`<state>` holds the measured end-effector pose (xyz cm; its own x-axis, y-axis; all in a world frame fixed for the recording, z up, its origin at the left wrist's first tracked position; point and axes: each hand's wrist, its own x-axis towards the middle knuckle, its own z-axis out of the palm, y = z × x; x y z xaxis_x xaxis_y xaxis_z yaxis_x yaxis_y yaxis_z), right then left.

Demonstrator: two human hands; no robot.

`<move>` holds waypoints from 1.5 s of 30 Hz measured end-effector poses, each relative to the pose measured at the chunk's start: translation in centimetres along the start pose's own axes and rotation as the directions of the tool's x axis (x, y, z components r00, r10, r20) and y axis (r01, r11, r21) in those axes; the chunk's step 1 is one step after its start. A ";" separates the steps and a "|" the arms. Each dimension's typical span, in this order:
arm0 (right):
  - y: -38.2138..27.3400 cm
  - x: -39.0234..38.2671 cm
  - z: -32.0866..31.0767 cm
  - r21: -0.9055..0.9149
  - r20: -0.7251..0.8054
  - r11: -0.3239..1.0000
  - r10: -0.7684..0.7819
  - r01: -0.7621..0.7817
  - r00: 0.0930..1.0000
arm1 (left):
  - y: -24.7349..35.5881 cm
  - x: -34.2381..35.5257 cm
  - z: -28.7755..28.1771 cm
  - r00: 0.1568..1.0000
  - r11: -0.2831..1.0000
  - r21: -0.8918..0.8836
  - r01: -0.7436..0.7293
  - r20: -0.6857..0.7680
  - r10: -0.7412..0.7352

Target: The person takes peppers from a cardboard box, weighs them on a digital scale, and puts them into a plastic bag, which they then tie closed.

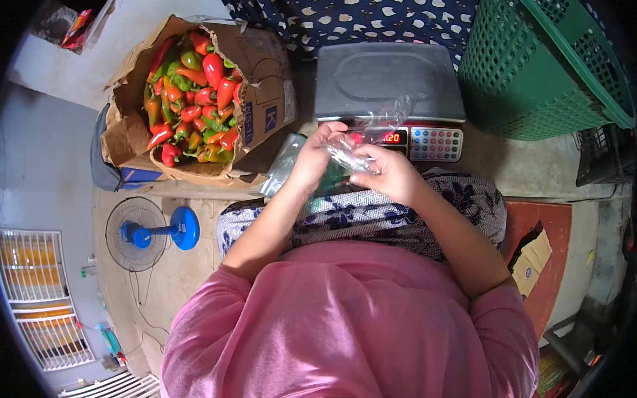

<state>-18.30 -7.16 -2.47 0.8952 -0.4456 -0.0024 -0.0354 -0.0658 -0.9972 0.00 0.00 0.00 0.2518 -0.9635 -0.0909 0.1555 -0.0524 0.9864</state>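
Observation:
My left hand point(318, 151) and my right hand point(391, 175) hold a thin clear plastic bag point(352, 153) between their closed fingers, just in front of a digital scale with a bare grey platform point(389, 79), a keypad and a lit red display. The bag's crumpled upper part reaches over the scale's near edge. More flat plastic bags point(281, 166) lie under and left of my left hand, above my patterned lap. Left of the scale, a torn brown paper sack point(263, 67) holds several red, orange and green peppers point(192, 112).
A tall green perforated basket point(509, 72) stands right of the scale, with a dark crate point(597, 156) beside it. A blue fan point(184, 228) is at lower left. A torn piece of brown paper point(534, 259) lies on a red surface at right. Dark patterned cloth point(367, 15) hangs behind the scale.

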 end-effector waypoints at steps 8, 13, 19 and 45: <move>-1.1 0.9 0.2 0.667 -0.415 0.733 0.221 0.130 0.883 | 2.1 -1.5 1.2 0.975 0.891 -0.414 0.188 0.188 -0.118; -2.4 0.5 0.1 0.827 -0.429 0.518 0.327 0.220 0.842 | 2.3 -2.0 1.2 0.969 0.994 -0.092 0.053 0.244 -0.029; -3.0 -0.3 1.4 0.669 -0.143 0.734 0.278 -0.114 0.950 | 0.3 -1.3 0.8 0.986 0.403 0.910 -0.100 0.036 0.162; -3.4 0.5 0.7 0.431 0.045 0.892 0.128 -0.135 0.991 | -1.0 0.3 -2.0 0.910 0.718 0.695 -0.050 -0.264 0.319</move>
<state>-17.44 -6.57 0.84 0.9026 -0.4095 -0.1329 0.0392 0.3857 -0.9218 1.80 0.32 -1.31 0.5314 -0.8242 0.1957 -0.5643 -0.1721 0.8075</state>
